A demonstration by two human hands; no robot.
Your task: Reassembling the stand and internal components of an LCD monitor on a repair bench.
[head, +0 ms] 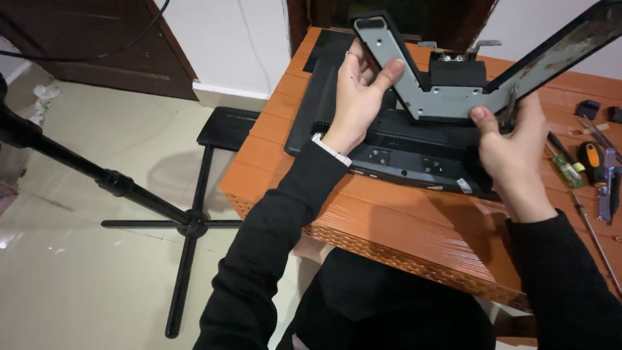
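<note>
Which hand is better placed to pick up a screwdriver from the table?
Probably the right hand. It holds the right arm of the metal stand, and the screwdrivers lie just beside it on the table. The left hand grips the stand's other arm, farther away.

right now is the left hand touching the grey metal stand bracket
Touching. The head view shows the left hand gripping the grey metal stand bracket, thumb pressed flat on its upright arm and fingers wrapped behind. The right hand holds its lower edge.
</note>
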